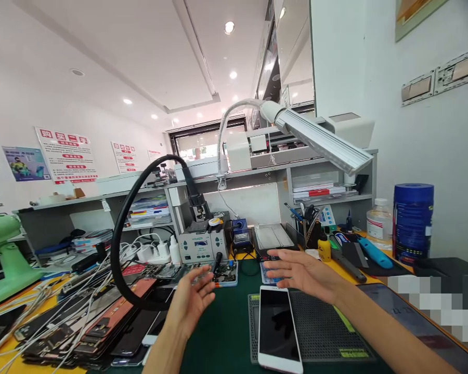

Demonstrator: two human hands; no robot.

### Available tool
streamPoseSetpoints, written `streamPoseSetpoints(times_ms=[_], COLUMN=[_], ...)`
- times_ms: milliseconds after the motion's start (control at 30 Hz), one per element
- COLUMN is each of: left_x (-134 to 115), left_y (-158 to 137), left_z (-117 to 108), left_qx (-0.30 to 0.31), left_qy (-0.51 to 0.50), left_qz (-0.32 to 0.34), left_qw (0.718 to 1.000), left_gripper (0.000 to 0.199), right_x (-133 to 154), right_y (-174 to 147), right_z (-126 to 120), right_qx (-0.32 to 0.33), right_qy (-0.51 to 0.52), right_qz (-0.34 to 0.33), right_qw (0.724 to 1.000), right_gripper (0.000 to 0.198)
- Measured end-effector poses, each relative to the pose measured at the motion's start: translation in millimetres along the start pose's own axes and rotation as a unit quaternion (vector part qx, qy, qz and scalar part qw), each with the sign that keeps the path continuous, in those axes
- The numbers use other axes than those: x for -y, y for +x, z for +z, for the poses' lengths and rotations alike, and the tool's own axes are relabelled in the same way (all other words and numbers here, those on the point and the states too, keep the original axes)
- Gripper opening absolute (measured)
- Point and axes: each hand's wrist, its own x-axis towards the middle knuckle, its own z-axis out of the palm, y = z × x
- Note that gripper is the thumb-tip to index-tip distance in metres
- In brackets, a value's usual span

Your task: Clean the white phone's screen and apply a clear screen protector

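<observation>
A white smartphone with a dark screen lies face up on a dark grey perforated mat, itself on a green work surface. My left hand is raised left of the phone, palm turned inward, fingers apart and slightly curled, holding nothing. Above the phone's upper right, my right hand hovers with its fingers spread, also empty. Neither hand appears to touch the phone. Behind my left hand sits a clear tray of small parts.
Stacked phone screens and loose white cables fill the left side. A black hose arches from a grey soldering station. At right are a tablet, a blue canister, a clear bottle and a strip lamp overhead.
</observation>
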Motion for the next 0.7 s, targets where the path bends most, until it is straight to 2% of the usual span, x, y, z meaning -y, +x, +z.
streamPoseSetpoints(times_ms=[133,267,400,500,567,700], left_x=[6,8,16,25,31,43], left_y=[-2,11,2,-17,-30,-45], left_z=[5,13,21,25,29,36], left_qx=[-0.006,-0.032,-0.05,-0.026,0.024,0.166], left_qy=[-0.041,-0.04,0.007,0.055,0.103,0.237], left_qz=[-0.097,-0.096,0.009,0.099,0.146,0.227], left_qw=[0.994,0.994,0.999,0.993,0.984,0.93], left_gripper=[0.038,0.034,0.021,0.018,0.023,0.039], right_x=[1,3,2,2,1,1], right_y=[-4,-6,-7,-6,-5,-3], right_z=[6,8,4,0,-2,-6], right_qx=[0.012,0.017,0.026,0.052,0.08,0.114], right_qy=[-0.005,-0.012,-0.006,0.02,0.048,0.081], right_qz=[0.004,-0.004,-0.015,-0.023,-0.035,-0.072], right_qw=[1.0,1.0,1.0,0.998,0.995,0.988], right_gripper=[0.055,0.054,0.053,0.052,0.05,0.045])
